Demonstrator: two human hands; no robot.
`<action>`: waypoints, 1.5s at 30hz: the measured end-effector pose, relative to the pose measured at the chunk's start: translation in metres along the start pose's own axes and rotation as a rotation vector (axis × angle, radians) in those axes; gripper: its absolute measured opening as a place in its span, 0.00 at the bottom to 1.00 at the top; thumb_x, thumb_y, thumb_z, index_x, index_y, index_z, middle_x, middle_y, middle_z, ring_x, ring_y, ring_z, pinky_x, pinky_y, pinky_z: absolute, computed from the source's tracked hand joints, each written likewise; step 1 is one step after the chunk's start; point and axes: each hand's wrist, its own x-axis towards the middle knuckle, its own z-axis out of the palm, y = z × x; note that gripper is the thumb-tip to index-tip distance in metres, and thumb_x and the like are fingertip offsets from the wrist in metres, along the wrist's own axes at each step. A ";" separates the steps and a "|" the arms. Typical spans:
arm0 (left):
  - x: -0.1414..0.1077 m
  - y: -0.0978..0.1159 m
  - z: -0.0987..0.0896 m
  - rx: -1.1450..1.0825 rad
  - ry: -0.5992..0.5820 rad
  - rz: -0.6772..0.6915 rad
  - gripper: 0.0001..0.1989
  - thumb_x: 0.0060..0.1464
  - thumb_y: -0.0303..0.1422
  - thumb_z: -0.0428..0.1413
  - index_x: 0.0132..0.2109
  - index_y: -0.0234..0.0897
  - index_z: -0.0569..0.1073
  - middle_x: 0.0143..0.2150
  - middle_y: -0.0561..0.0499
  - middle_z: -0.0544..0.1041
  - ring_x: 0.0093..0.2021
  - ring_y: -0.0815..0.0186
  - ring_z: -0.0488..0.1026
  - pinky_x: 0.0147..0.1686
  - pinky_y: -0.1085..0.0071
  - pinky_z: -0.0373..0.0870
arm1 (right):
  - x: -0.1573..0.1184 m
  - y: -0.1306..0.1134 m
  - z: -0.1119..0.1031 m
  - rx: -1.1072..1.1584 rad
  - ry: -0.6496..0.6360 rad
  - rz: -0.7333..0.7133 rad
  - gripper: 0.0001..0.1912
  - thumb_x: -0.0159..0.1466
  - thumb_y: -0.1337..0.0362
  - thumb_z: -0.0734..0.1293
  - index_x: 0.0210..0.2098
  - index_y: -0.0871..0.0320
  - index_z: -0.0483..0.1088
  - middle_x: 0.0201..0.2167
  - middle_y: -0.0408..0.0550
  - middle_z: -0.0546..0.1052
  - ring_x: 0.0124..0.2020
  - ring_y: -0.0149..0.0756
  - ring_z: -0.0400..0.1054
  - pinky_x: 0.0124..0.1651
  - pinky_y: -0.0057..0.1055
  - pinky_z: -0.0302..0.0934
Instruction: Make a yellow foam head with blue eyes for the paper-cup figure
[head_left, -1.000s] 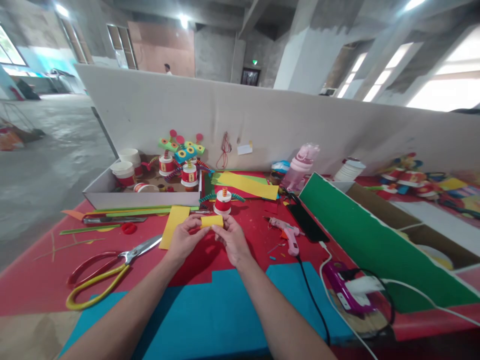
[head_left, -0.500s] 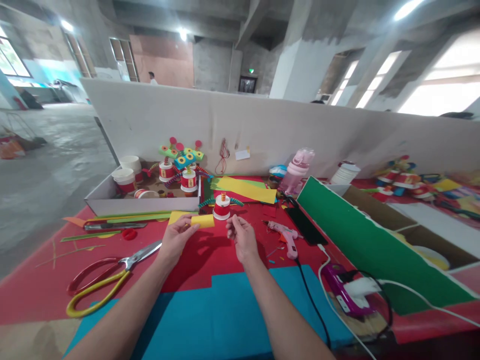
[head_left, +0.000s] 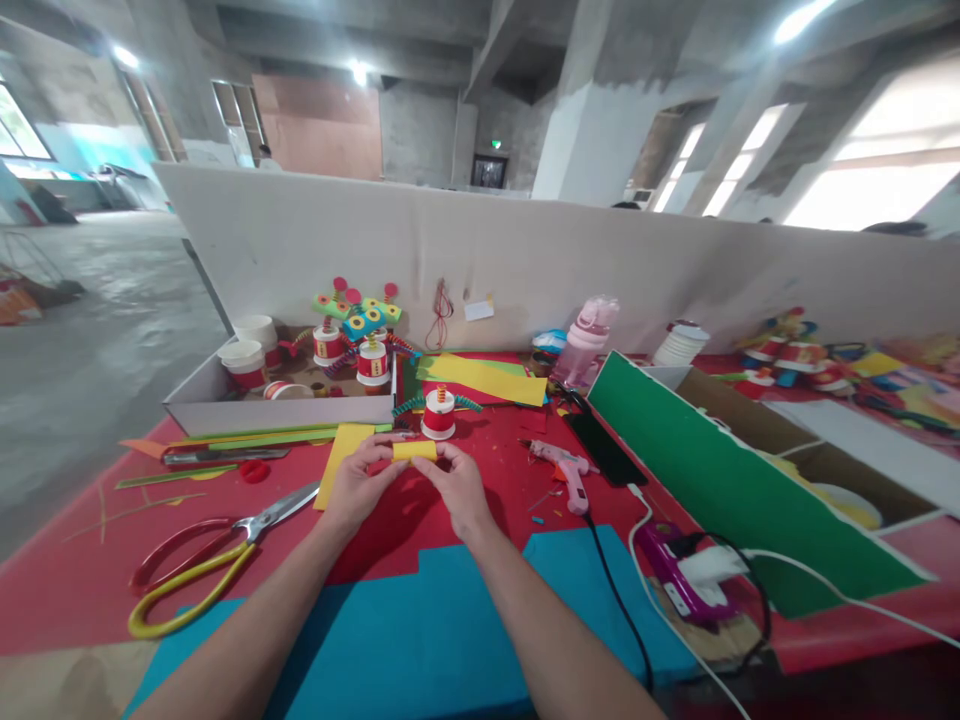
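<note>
Between my two hands is a small rolled piece of yellow paper (head_left: 414,452), held level above the red tabletop. My left hand (head_left: 365,482) pinches its left end, and my right hand (head_left: 459,487) pinches the right end. Just behind it stands an upside-down red and white paper cup (head_left: 439,415) with green coiled paper arms and an orange-yellow coil on top. A yellow paper strip (head_left: 342,465) lies beside my left hand. Large scissors (head_left: 251,530) with red and yellow handles rest further left. To the right of my right hand lies a pink glue gun (head_left: 568,473).
A white box (head_left: 285,414) at back left holds cups and finished cup figures. Blue sheets (head_left: 480,630) cover the front. On the right are a black phone (head_left: 606,448), a purple power strip (head_left: 686,580) with cables, and a green-sided box (head_left: 720,470). A pink bottle (head_left: 589,340) stands behind.
My right hand has come left and taken hold of the yellow paper's right end. The paper, flatter before, now looks rolled. The view has shifted slightly.
</note>
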 end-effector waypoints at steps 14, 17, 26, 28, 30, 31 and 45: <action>0.002 0.003 -0.005 -0.131 0.063 -0.131 0.10 0.42 0.38 0.64 0.25 0.36 0.76 0.45 0.46 0.74 0.50 0.59 0.69 0.51 0.65 0.63 | 0.011 -0.003 -0.018 0.296 -0.034 0.196 0.17 0.50 0.52 0.71 0.31 0.59 0.76 0.22 0.42 0.72 0.19 0.23 0.55 0.24 0.24 0.50; 0.003 0.003 -0.008 -0.130 0.096 -0.135 0.10 0.43 0.38 0.63 0.25 0.35 0.76 0.46 0.46 0.74 0.49 0.59 0.69 0.49 0.67 0.63 | 0.012 -0.006 -0.020 0.233 0.092 0.116 0.21 0.55 0.47 0.66 0.28 0.60 0.76 0.25 0.45 0.74 0.19 0.23 0.56 0.23 0.25 0.49; 0.001 0.004 -0.002 -0.050 -0.014 -0.064 0.09 0.45 0.38 0.62 0.29 0.36 0.77 0.47 0.44 0.74 0.50 0.59 0.69 0.54 0.64 0.60 | -0.001 -0.004 -0.001 -0.075 -0.052 0.010 0.16 0.53 0.54 0.70 0.36 0.59 0.76 0.18 0.37 0.67 0.20 0.25 0.54 0.26 0.25 0.49; 0.000 0.004 -0.001 -0.044 -0.017 -0.060 0.09 0.45 0.39 0.62 0.29 0.36 0.77 0.47 0.44 0.74 0.51 0.59 0.69 0.54 0.63 0.60 | -0.002 -0.003 0.001 -0.084 -0.024 0.027 0.16 0.53 0.54 0.70 0.35 0.59 0.76 0.16 0.36 0.65 0.20 0.25 0.54 0.25 0.25 0.48; 0.000 0.005 -0.001 -0.050 -0.020 -0.063 0.09 0.45 0.38 0.62 0.30 0.37 0.77 0.47 0.44 0.74 0.51 0.59 0.69 0.54 0.63 0.60 | -0.003 -0.001 0.001 -0.095 -0.007 0.032 0.16 0.53 0.54 0.70 0.35 0.60 0.76 0.15 0.36 0.65 0.19 0.26 0.53 0.25 0.25 0.47; -0.001 0.005 -0.001 -0.057 -0.018 -0.067 0.09 0.46 0.38 0.62 0.30 0.37 0.77 0.47 0.44 0.74 0.50 0.59 0.69 0.54 0.63 0.60 | -0.003 -0.001 0.001 -0.105 -0.008 0.027 0.16 0.53 0.54 0.69 0.34 0.60 0.76 0.15 0.36 0.64 0.19 0.26 0.53 0.24 0.25 0.47; 0.001 0.007 -0.004 -0.214 0.103 -0.214 0.11 0.41 0.40 0.63 0.26 0.36 0.77 0.42 0.46 0.76 0.45 0.60 0.71 0.47 0.66 0.65 | 0.005 0.008 -0.007 -0.030 0.023 0.018 0.12 0.51 0.56 0.71 0.27 0.60 0.74 0.16 0.38 0.67 0.20 0.25 0.55 0.25 0.24 0.50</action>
